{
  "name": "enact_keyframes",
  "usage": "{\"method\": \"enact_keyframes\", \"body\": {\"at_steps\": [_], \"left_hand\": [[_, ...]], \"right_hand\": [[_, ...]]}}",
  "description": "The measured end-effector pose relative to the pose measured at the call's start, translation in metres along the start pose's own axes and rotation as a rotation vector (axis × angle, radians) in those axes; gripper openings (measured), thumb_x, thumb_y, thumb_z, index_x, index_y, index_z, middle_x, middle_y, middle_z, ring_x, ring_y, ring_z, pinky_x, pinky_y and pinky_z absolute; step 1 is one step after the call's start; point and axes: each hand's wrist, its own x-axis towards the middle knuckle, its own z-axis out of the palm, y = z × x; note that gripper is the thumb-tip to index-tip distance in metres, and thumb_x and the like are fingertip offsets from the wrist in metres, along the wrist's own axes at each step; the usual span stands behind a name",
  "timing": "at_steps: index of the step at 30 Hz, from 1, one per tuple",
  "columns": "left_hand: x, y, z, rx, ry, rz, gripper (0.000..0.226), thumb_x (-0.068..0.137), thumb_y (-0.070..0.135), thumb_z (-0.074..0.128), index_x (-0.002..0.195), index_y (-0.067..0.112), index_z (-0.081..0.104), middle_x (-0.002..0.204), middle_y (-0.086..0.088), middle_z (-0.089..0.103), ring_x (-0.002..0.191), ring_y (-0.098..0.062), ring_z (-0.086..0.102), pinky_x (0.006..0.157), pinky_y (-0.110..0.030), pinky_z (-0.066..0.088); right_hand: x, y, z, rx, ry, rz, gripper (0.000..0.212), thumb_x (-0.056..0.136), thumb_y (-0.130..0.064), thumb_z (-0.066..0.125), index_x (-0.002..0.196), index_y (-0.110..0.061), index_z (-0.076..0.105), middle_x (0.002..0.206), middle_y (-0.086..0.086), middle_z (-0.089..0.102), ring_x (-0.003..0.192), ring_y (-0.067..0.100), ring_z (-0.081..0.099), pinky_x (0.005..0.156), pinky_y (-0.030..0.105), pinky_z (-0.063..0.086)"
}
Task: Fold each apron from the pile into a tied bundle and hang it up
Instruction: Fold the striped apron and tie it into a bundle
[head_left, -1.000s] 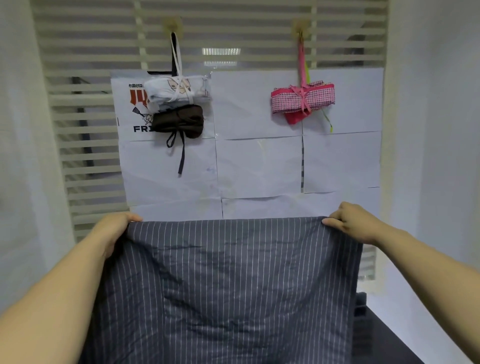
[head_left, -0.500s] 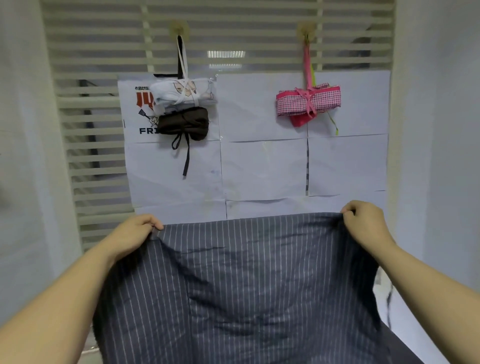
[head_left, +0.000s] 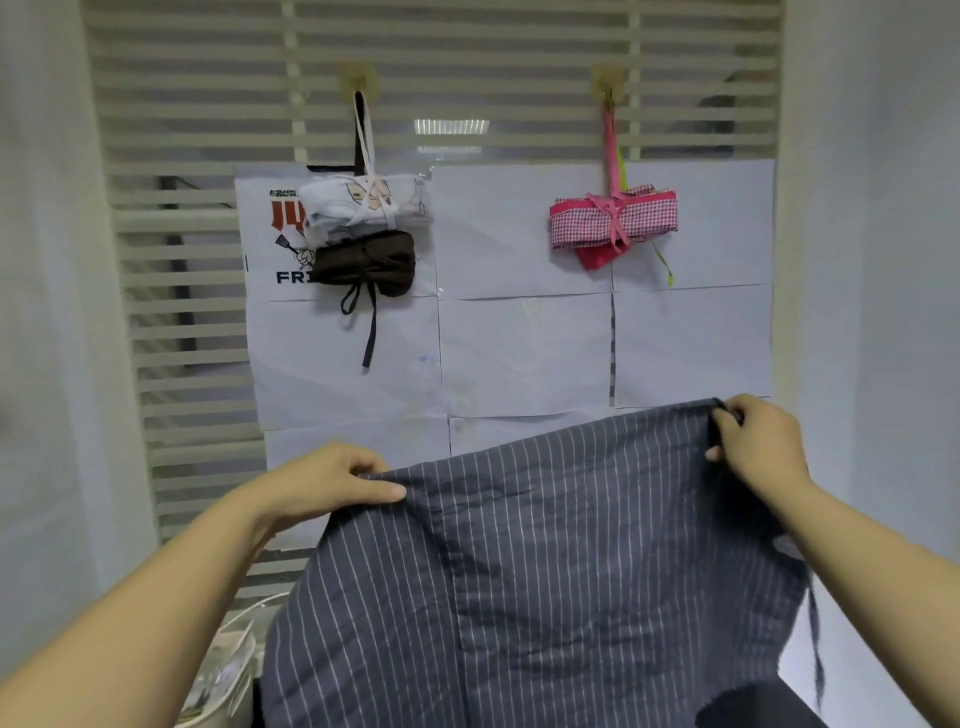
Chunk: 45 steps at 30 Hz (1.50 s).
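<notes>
Nearest the camera, two bare forearms reach forward and hold up a dark grey apron (head_left: 545, 571) of thin, creased woven cloth with fine white pinstripes; it hangs as a broad, soft sheet that fills the lower middle of the view. The left hand (head_left: 322, 483) pinches the upper edge, its thumb lying flat on the front of the cloth and its fingers curled behind. The right hand (head_left: 753, 441) grips the opposite corner with curled fingers and sits higher, so the top edge slopes up from left to right. A narrow tie strap (head_left: 813, 639) dangles from the apron's right side. Low on the left, beside the cloth, is the rim of a pale basket (head_left: 228, 670) with crumpled light material inside, and at the lower right a dark, flat surface (head_left: 753, 706) shows under the hem. Beyond the hands stands a cream slatted panel (head_left: 197, 312) of even horizontal bars, set between plain whitish walls (head_left: 872, 260). Smooth white paper sheets (head_left: 524, 353) are stuck over it in a grid, one at the upper left printed with red and black lettering. Two rounded hooks (head_left: 357, 78) sit on the slats. From the left one hang a white tied bundle (head_left: 363, 205) and, touching just below it, a dark brown bundle (head_left: 363, 265) with a trailing black tie; from the right one hangs a pink checked bundle (head_left: 613, 218) knotted with pink ribbon.
</notes>
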Motion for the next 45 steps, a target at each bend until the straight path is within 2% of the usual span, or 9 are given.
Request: {"method": "enact_keyframes", "body": {"at_steps": [6,12,15,20,24,27,36,39,45], "left_hand": [[0.020,-0.005,-0.003,0.227,-0.016,-0.049,0.015,0.088,0.025,0.067,0.076,0.017,0.065,0.069,0.003,0.061,0.064,-0.008,0.054,0.062,-0.021,0.040],[0.058,-0.022,0.018,0.887,-0.003,-0.342,0.032,0.096,0.033,0.053,0.117,0.010,0.063,0.118,-0.009,0.063,0.108,-0.026,0.058,0.087,-0.029,0.043],[0.073,-0.027,0.019,0.842,0.288,-0.445,0.026,0.093,0.019,0.053,0.116,0.011,0.063,0.121,-0.013,0.061,0.109,-0.033,0.058,0.089,-0.038,0.049],[0.053,0.006,0.039,0.368,0.995,0.013,0.021,0.085,-0.006,0.042,0.094,-0.006,0.060,0.096,-0.030,0.059,0.090,-0.042,0.054,0.077,-0.043,0.039],[-0.006,-0.003,0.104,0.225,1.115,0.064,0.036,0.082,-0.010,0.044,0.110,-0.002,0.064,0.109,-0.026,0.052,0.100,-0.027,0.048,0.091,-0.025,0.033],[-0.067,-0.044,0.171,0.296,0.960,-0.038,0.034,0.084,-0.010,0.050,0.112,-0.001,0.066,0.107,-0.021,0.046,0.090,-0.007,0.039,0.091,-0.015,0.030],[-0.190,-0.145,0.314,0.477,0.034,-0.538,0.022,0.096,0.013,0.052,0.112,0.005,0.067,0.112,-0.009,0.044,0.087,-0.025,0.052,0.082,-0.038,0.046],[-0.199,-0.151,0.334,0.491,-0.131,-0.566,0.027,0.098,0.014,0.050,0.118,0.006,0.066,0.125,-0.012,0.048,0.116,-0.026,0.049,0.101,-0.034,0.037],[-0.212,-0.154,0.341,0.592,-0.424,-0.731,0.029,0.094,0.019,0.051,0.119,0.022,0.067,0.121,-0.005,0.064,0.108,-0.025,0.059,0.093,-0.034,0.048]], "right_hand": [[-0.004,-0.005,-0.013,-0.119,0.093,-0.096,0.020,0.088,-0.016,0.051,0.072,-0.004,0.054,0.062,0.007,0.055,0.060,0.022,0.046,0.053,0.030,0.029],[0.029,0.035,0.022,-0.480,-0.456,-0.028,0.025,0.097,-0.013,0.044,0.099,0.004,0.063,0.113,0.025,0.062,0.102,0.036,0.056,0.077,0.033,0.038],[0.047,0.043,0.027,-0.377,-0.498,-0.045,0.025,0.099,-0.013,0.043,0.094,0.004,0.061,0.109,0.026,0.062,0.094,0.033,0.054,0.071,0.033,0.032],[0.037,0.033,0.004,0.022,-0.025,-0.085,0.029,0.096,-0.010,0.039,0.111,-0.001,0.062,0.107,0.022,0.065,0.100,0.040,0.059,0.088,0.037,0.042],[-0.025,0.052,-0.021,0.178,0.089,-0.125,0.033,0.091,-0.003,0.039,0.110,0.001,0.065,0.115,0.014,0.065,0.107,0.018,0.054,0.086,0.000,0.031],[-0.095,0.104,-0.031,0.114,-0.079,-0.106,0.034,0.086,-0.011,0.042,0.105,0.000,0.067,0.112,0.012,0.067,0.101,0.016,0.055,0.083,0.007,0.034],[-0.237,0.242,-0.023,-0.525,-1.156,0.018,0.027,0.099,-0.013,0.044,0.118,-0.007,0.063,0.126,0.012,0.061,0.114,0.031,0.055,0.088,0.032,0.039],[-0.254,0.255,-0.019,-0.557,-1.223,0.055,0.027,0.100,-0.012,0.044,0.117,-0.007,0.063,0.124,0.015,0.062,0.107,0.032,0.058,0.088,0.036,0.044],[-0.274,0.263,-0.026,-0.667,-1.366,0.103,0.031,0.098,-0.008,0.043,0.123,-0.007,0.061,0.131,0.013,0.057,0.117,0.029,0.054,0.097,0.032,0.039]]}}
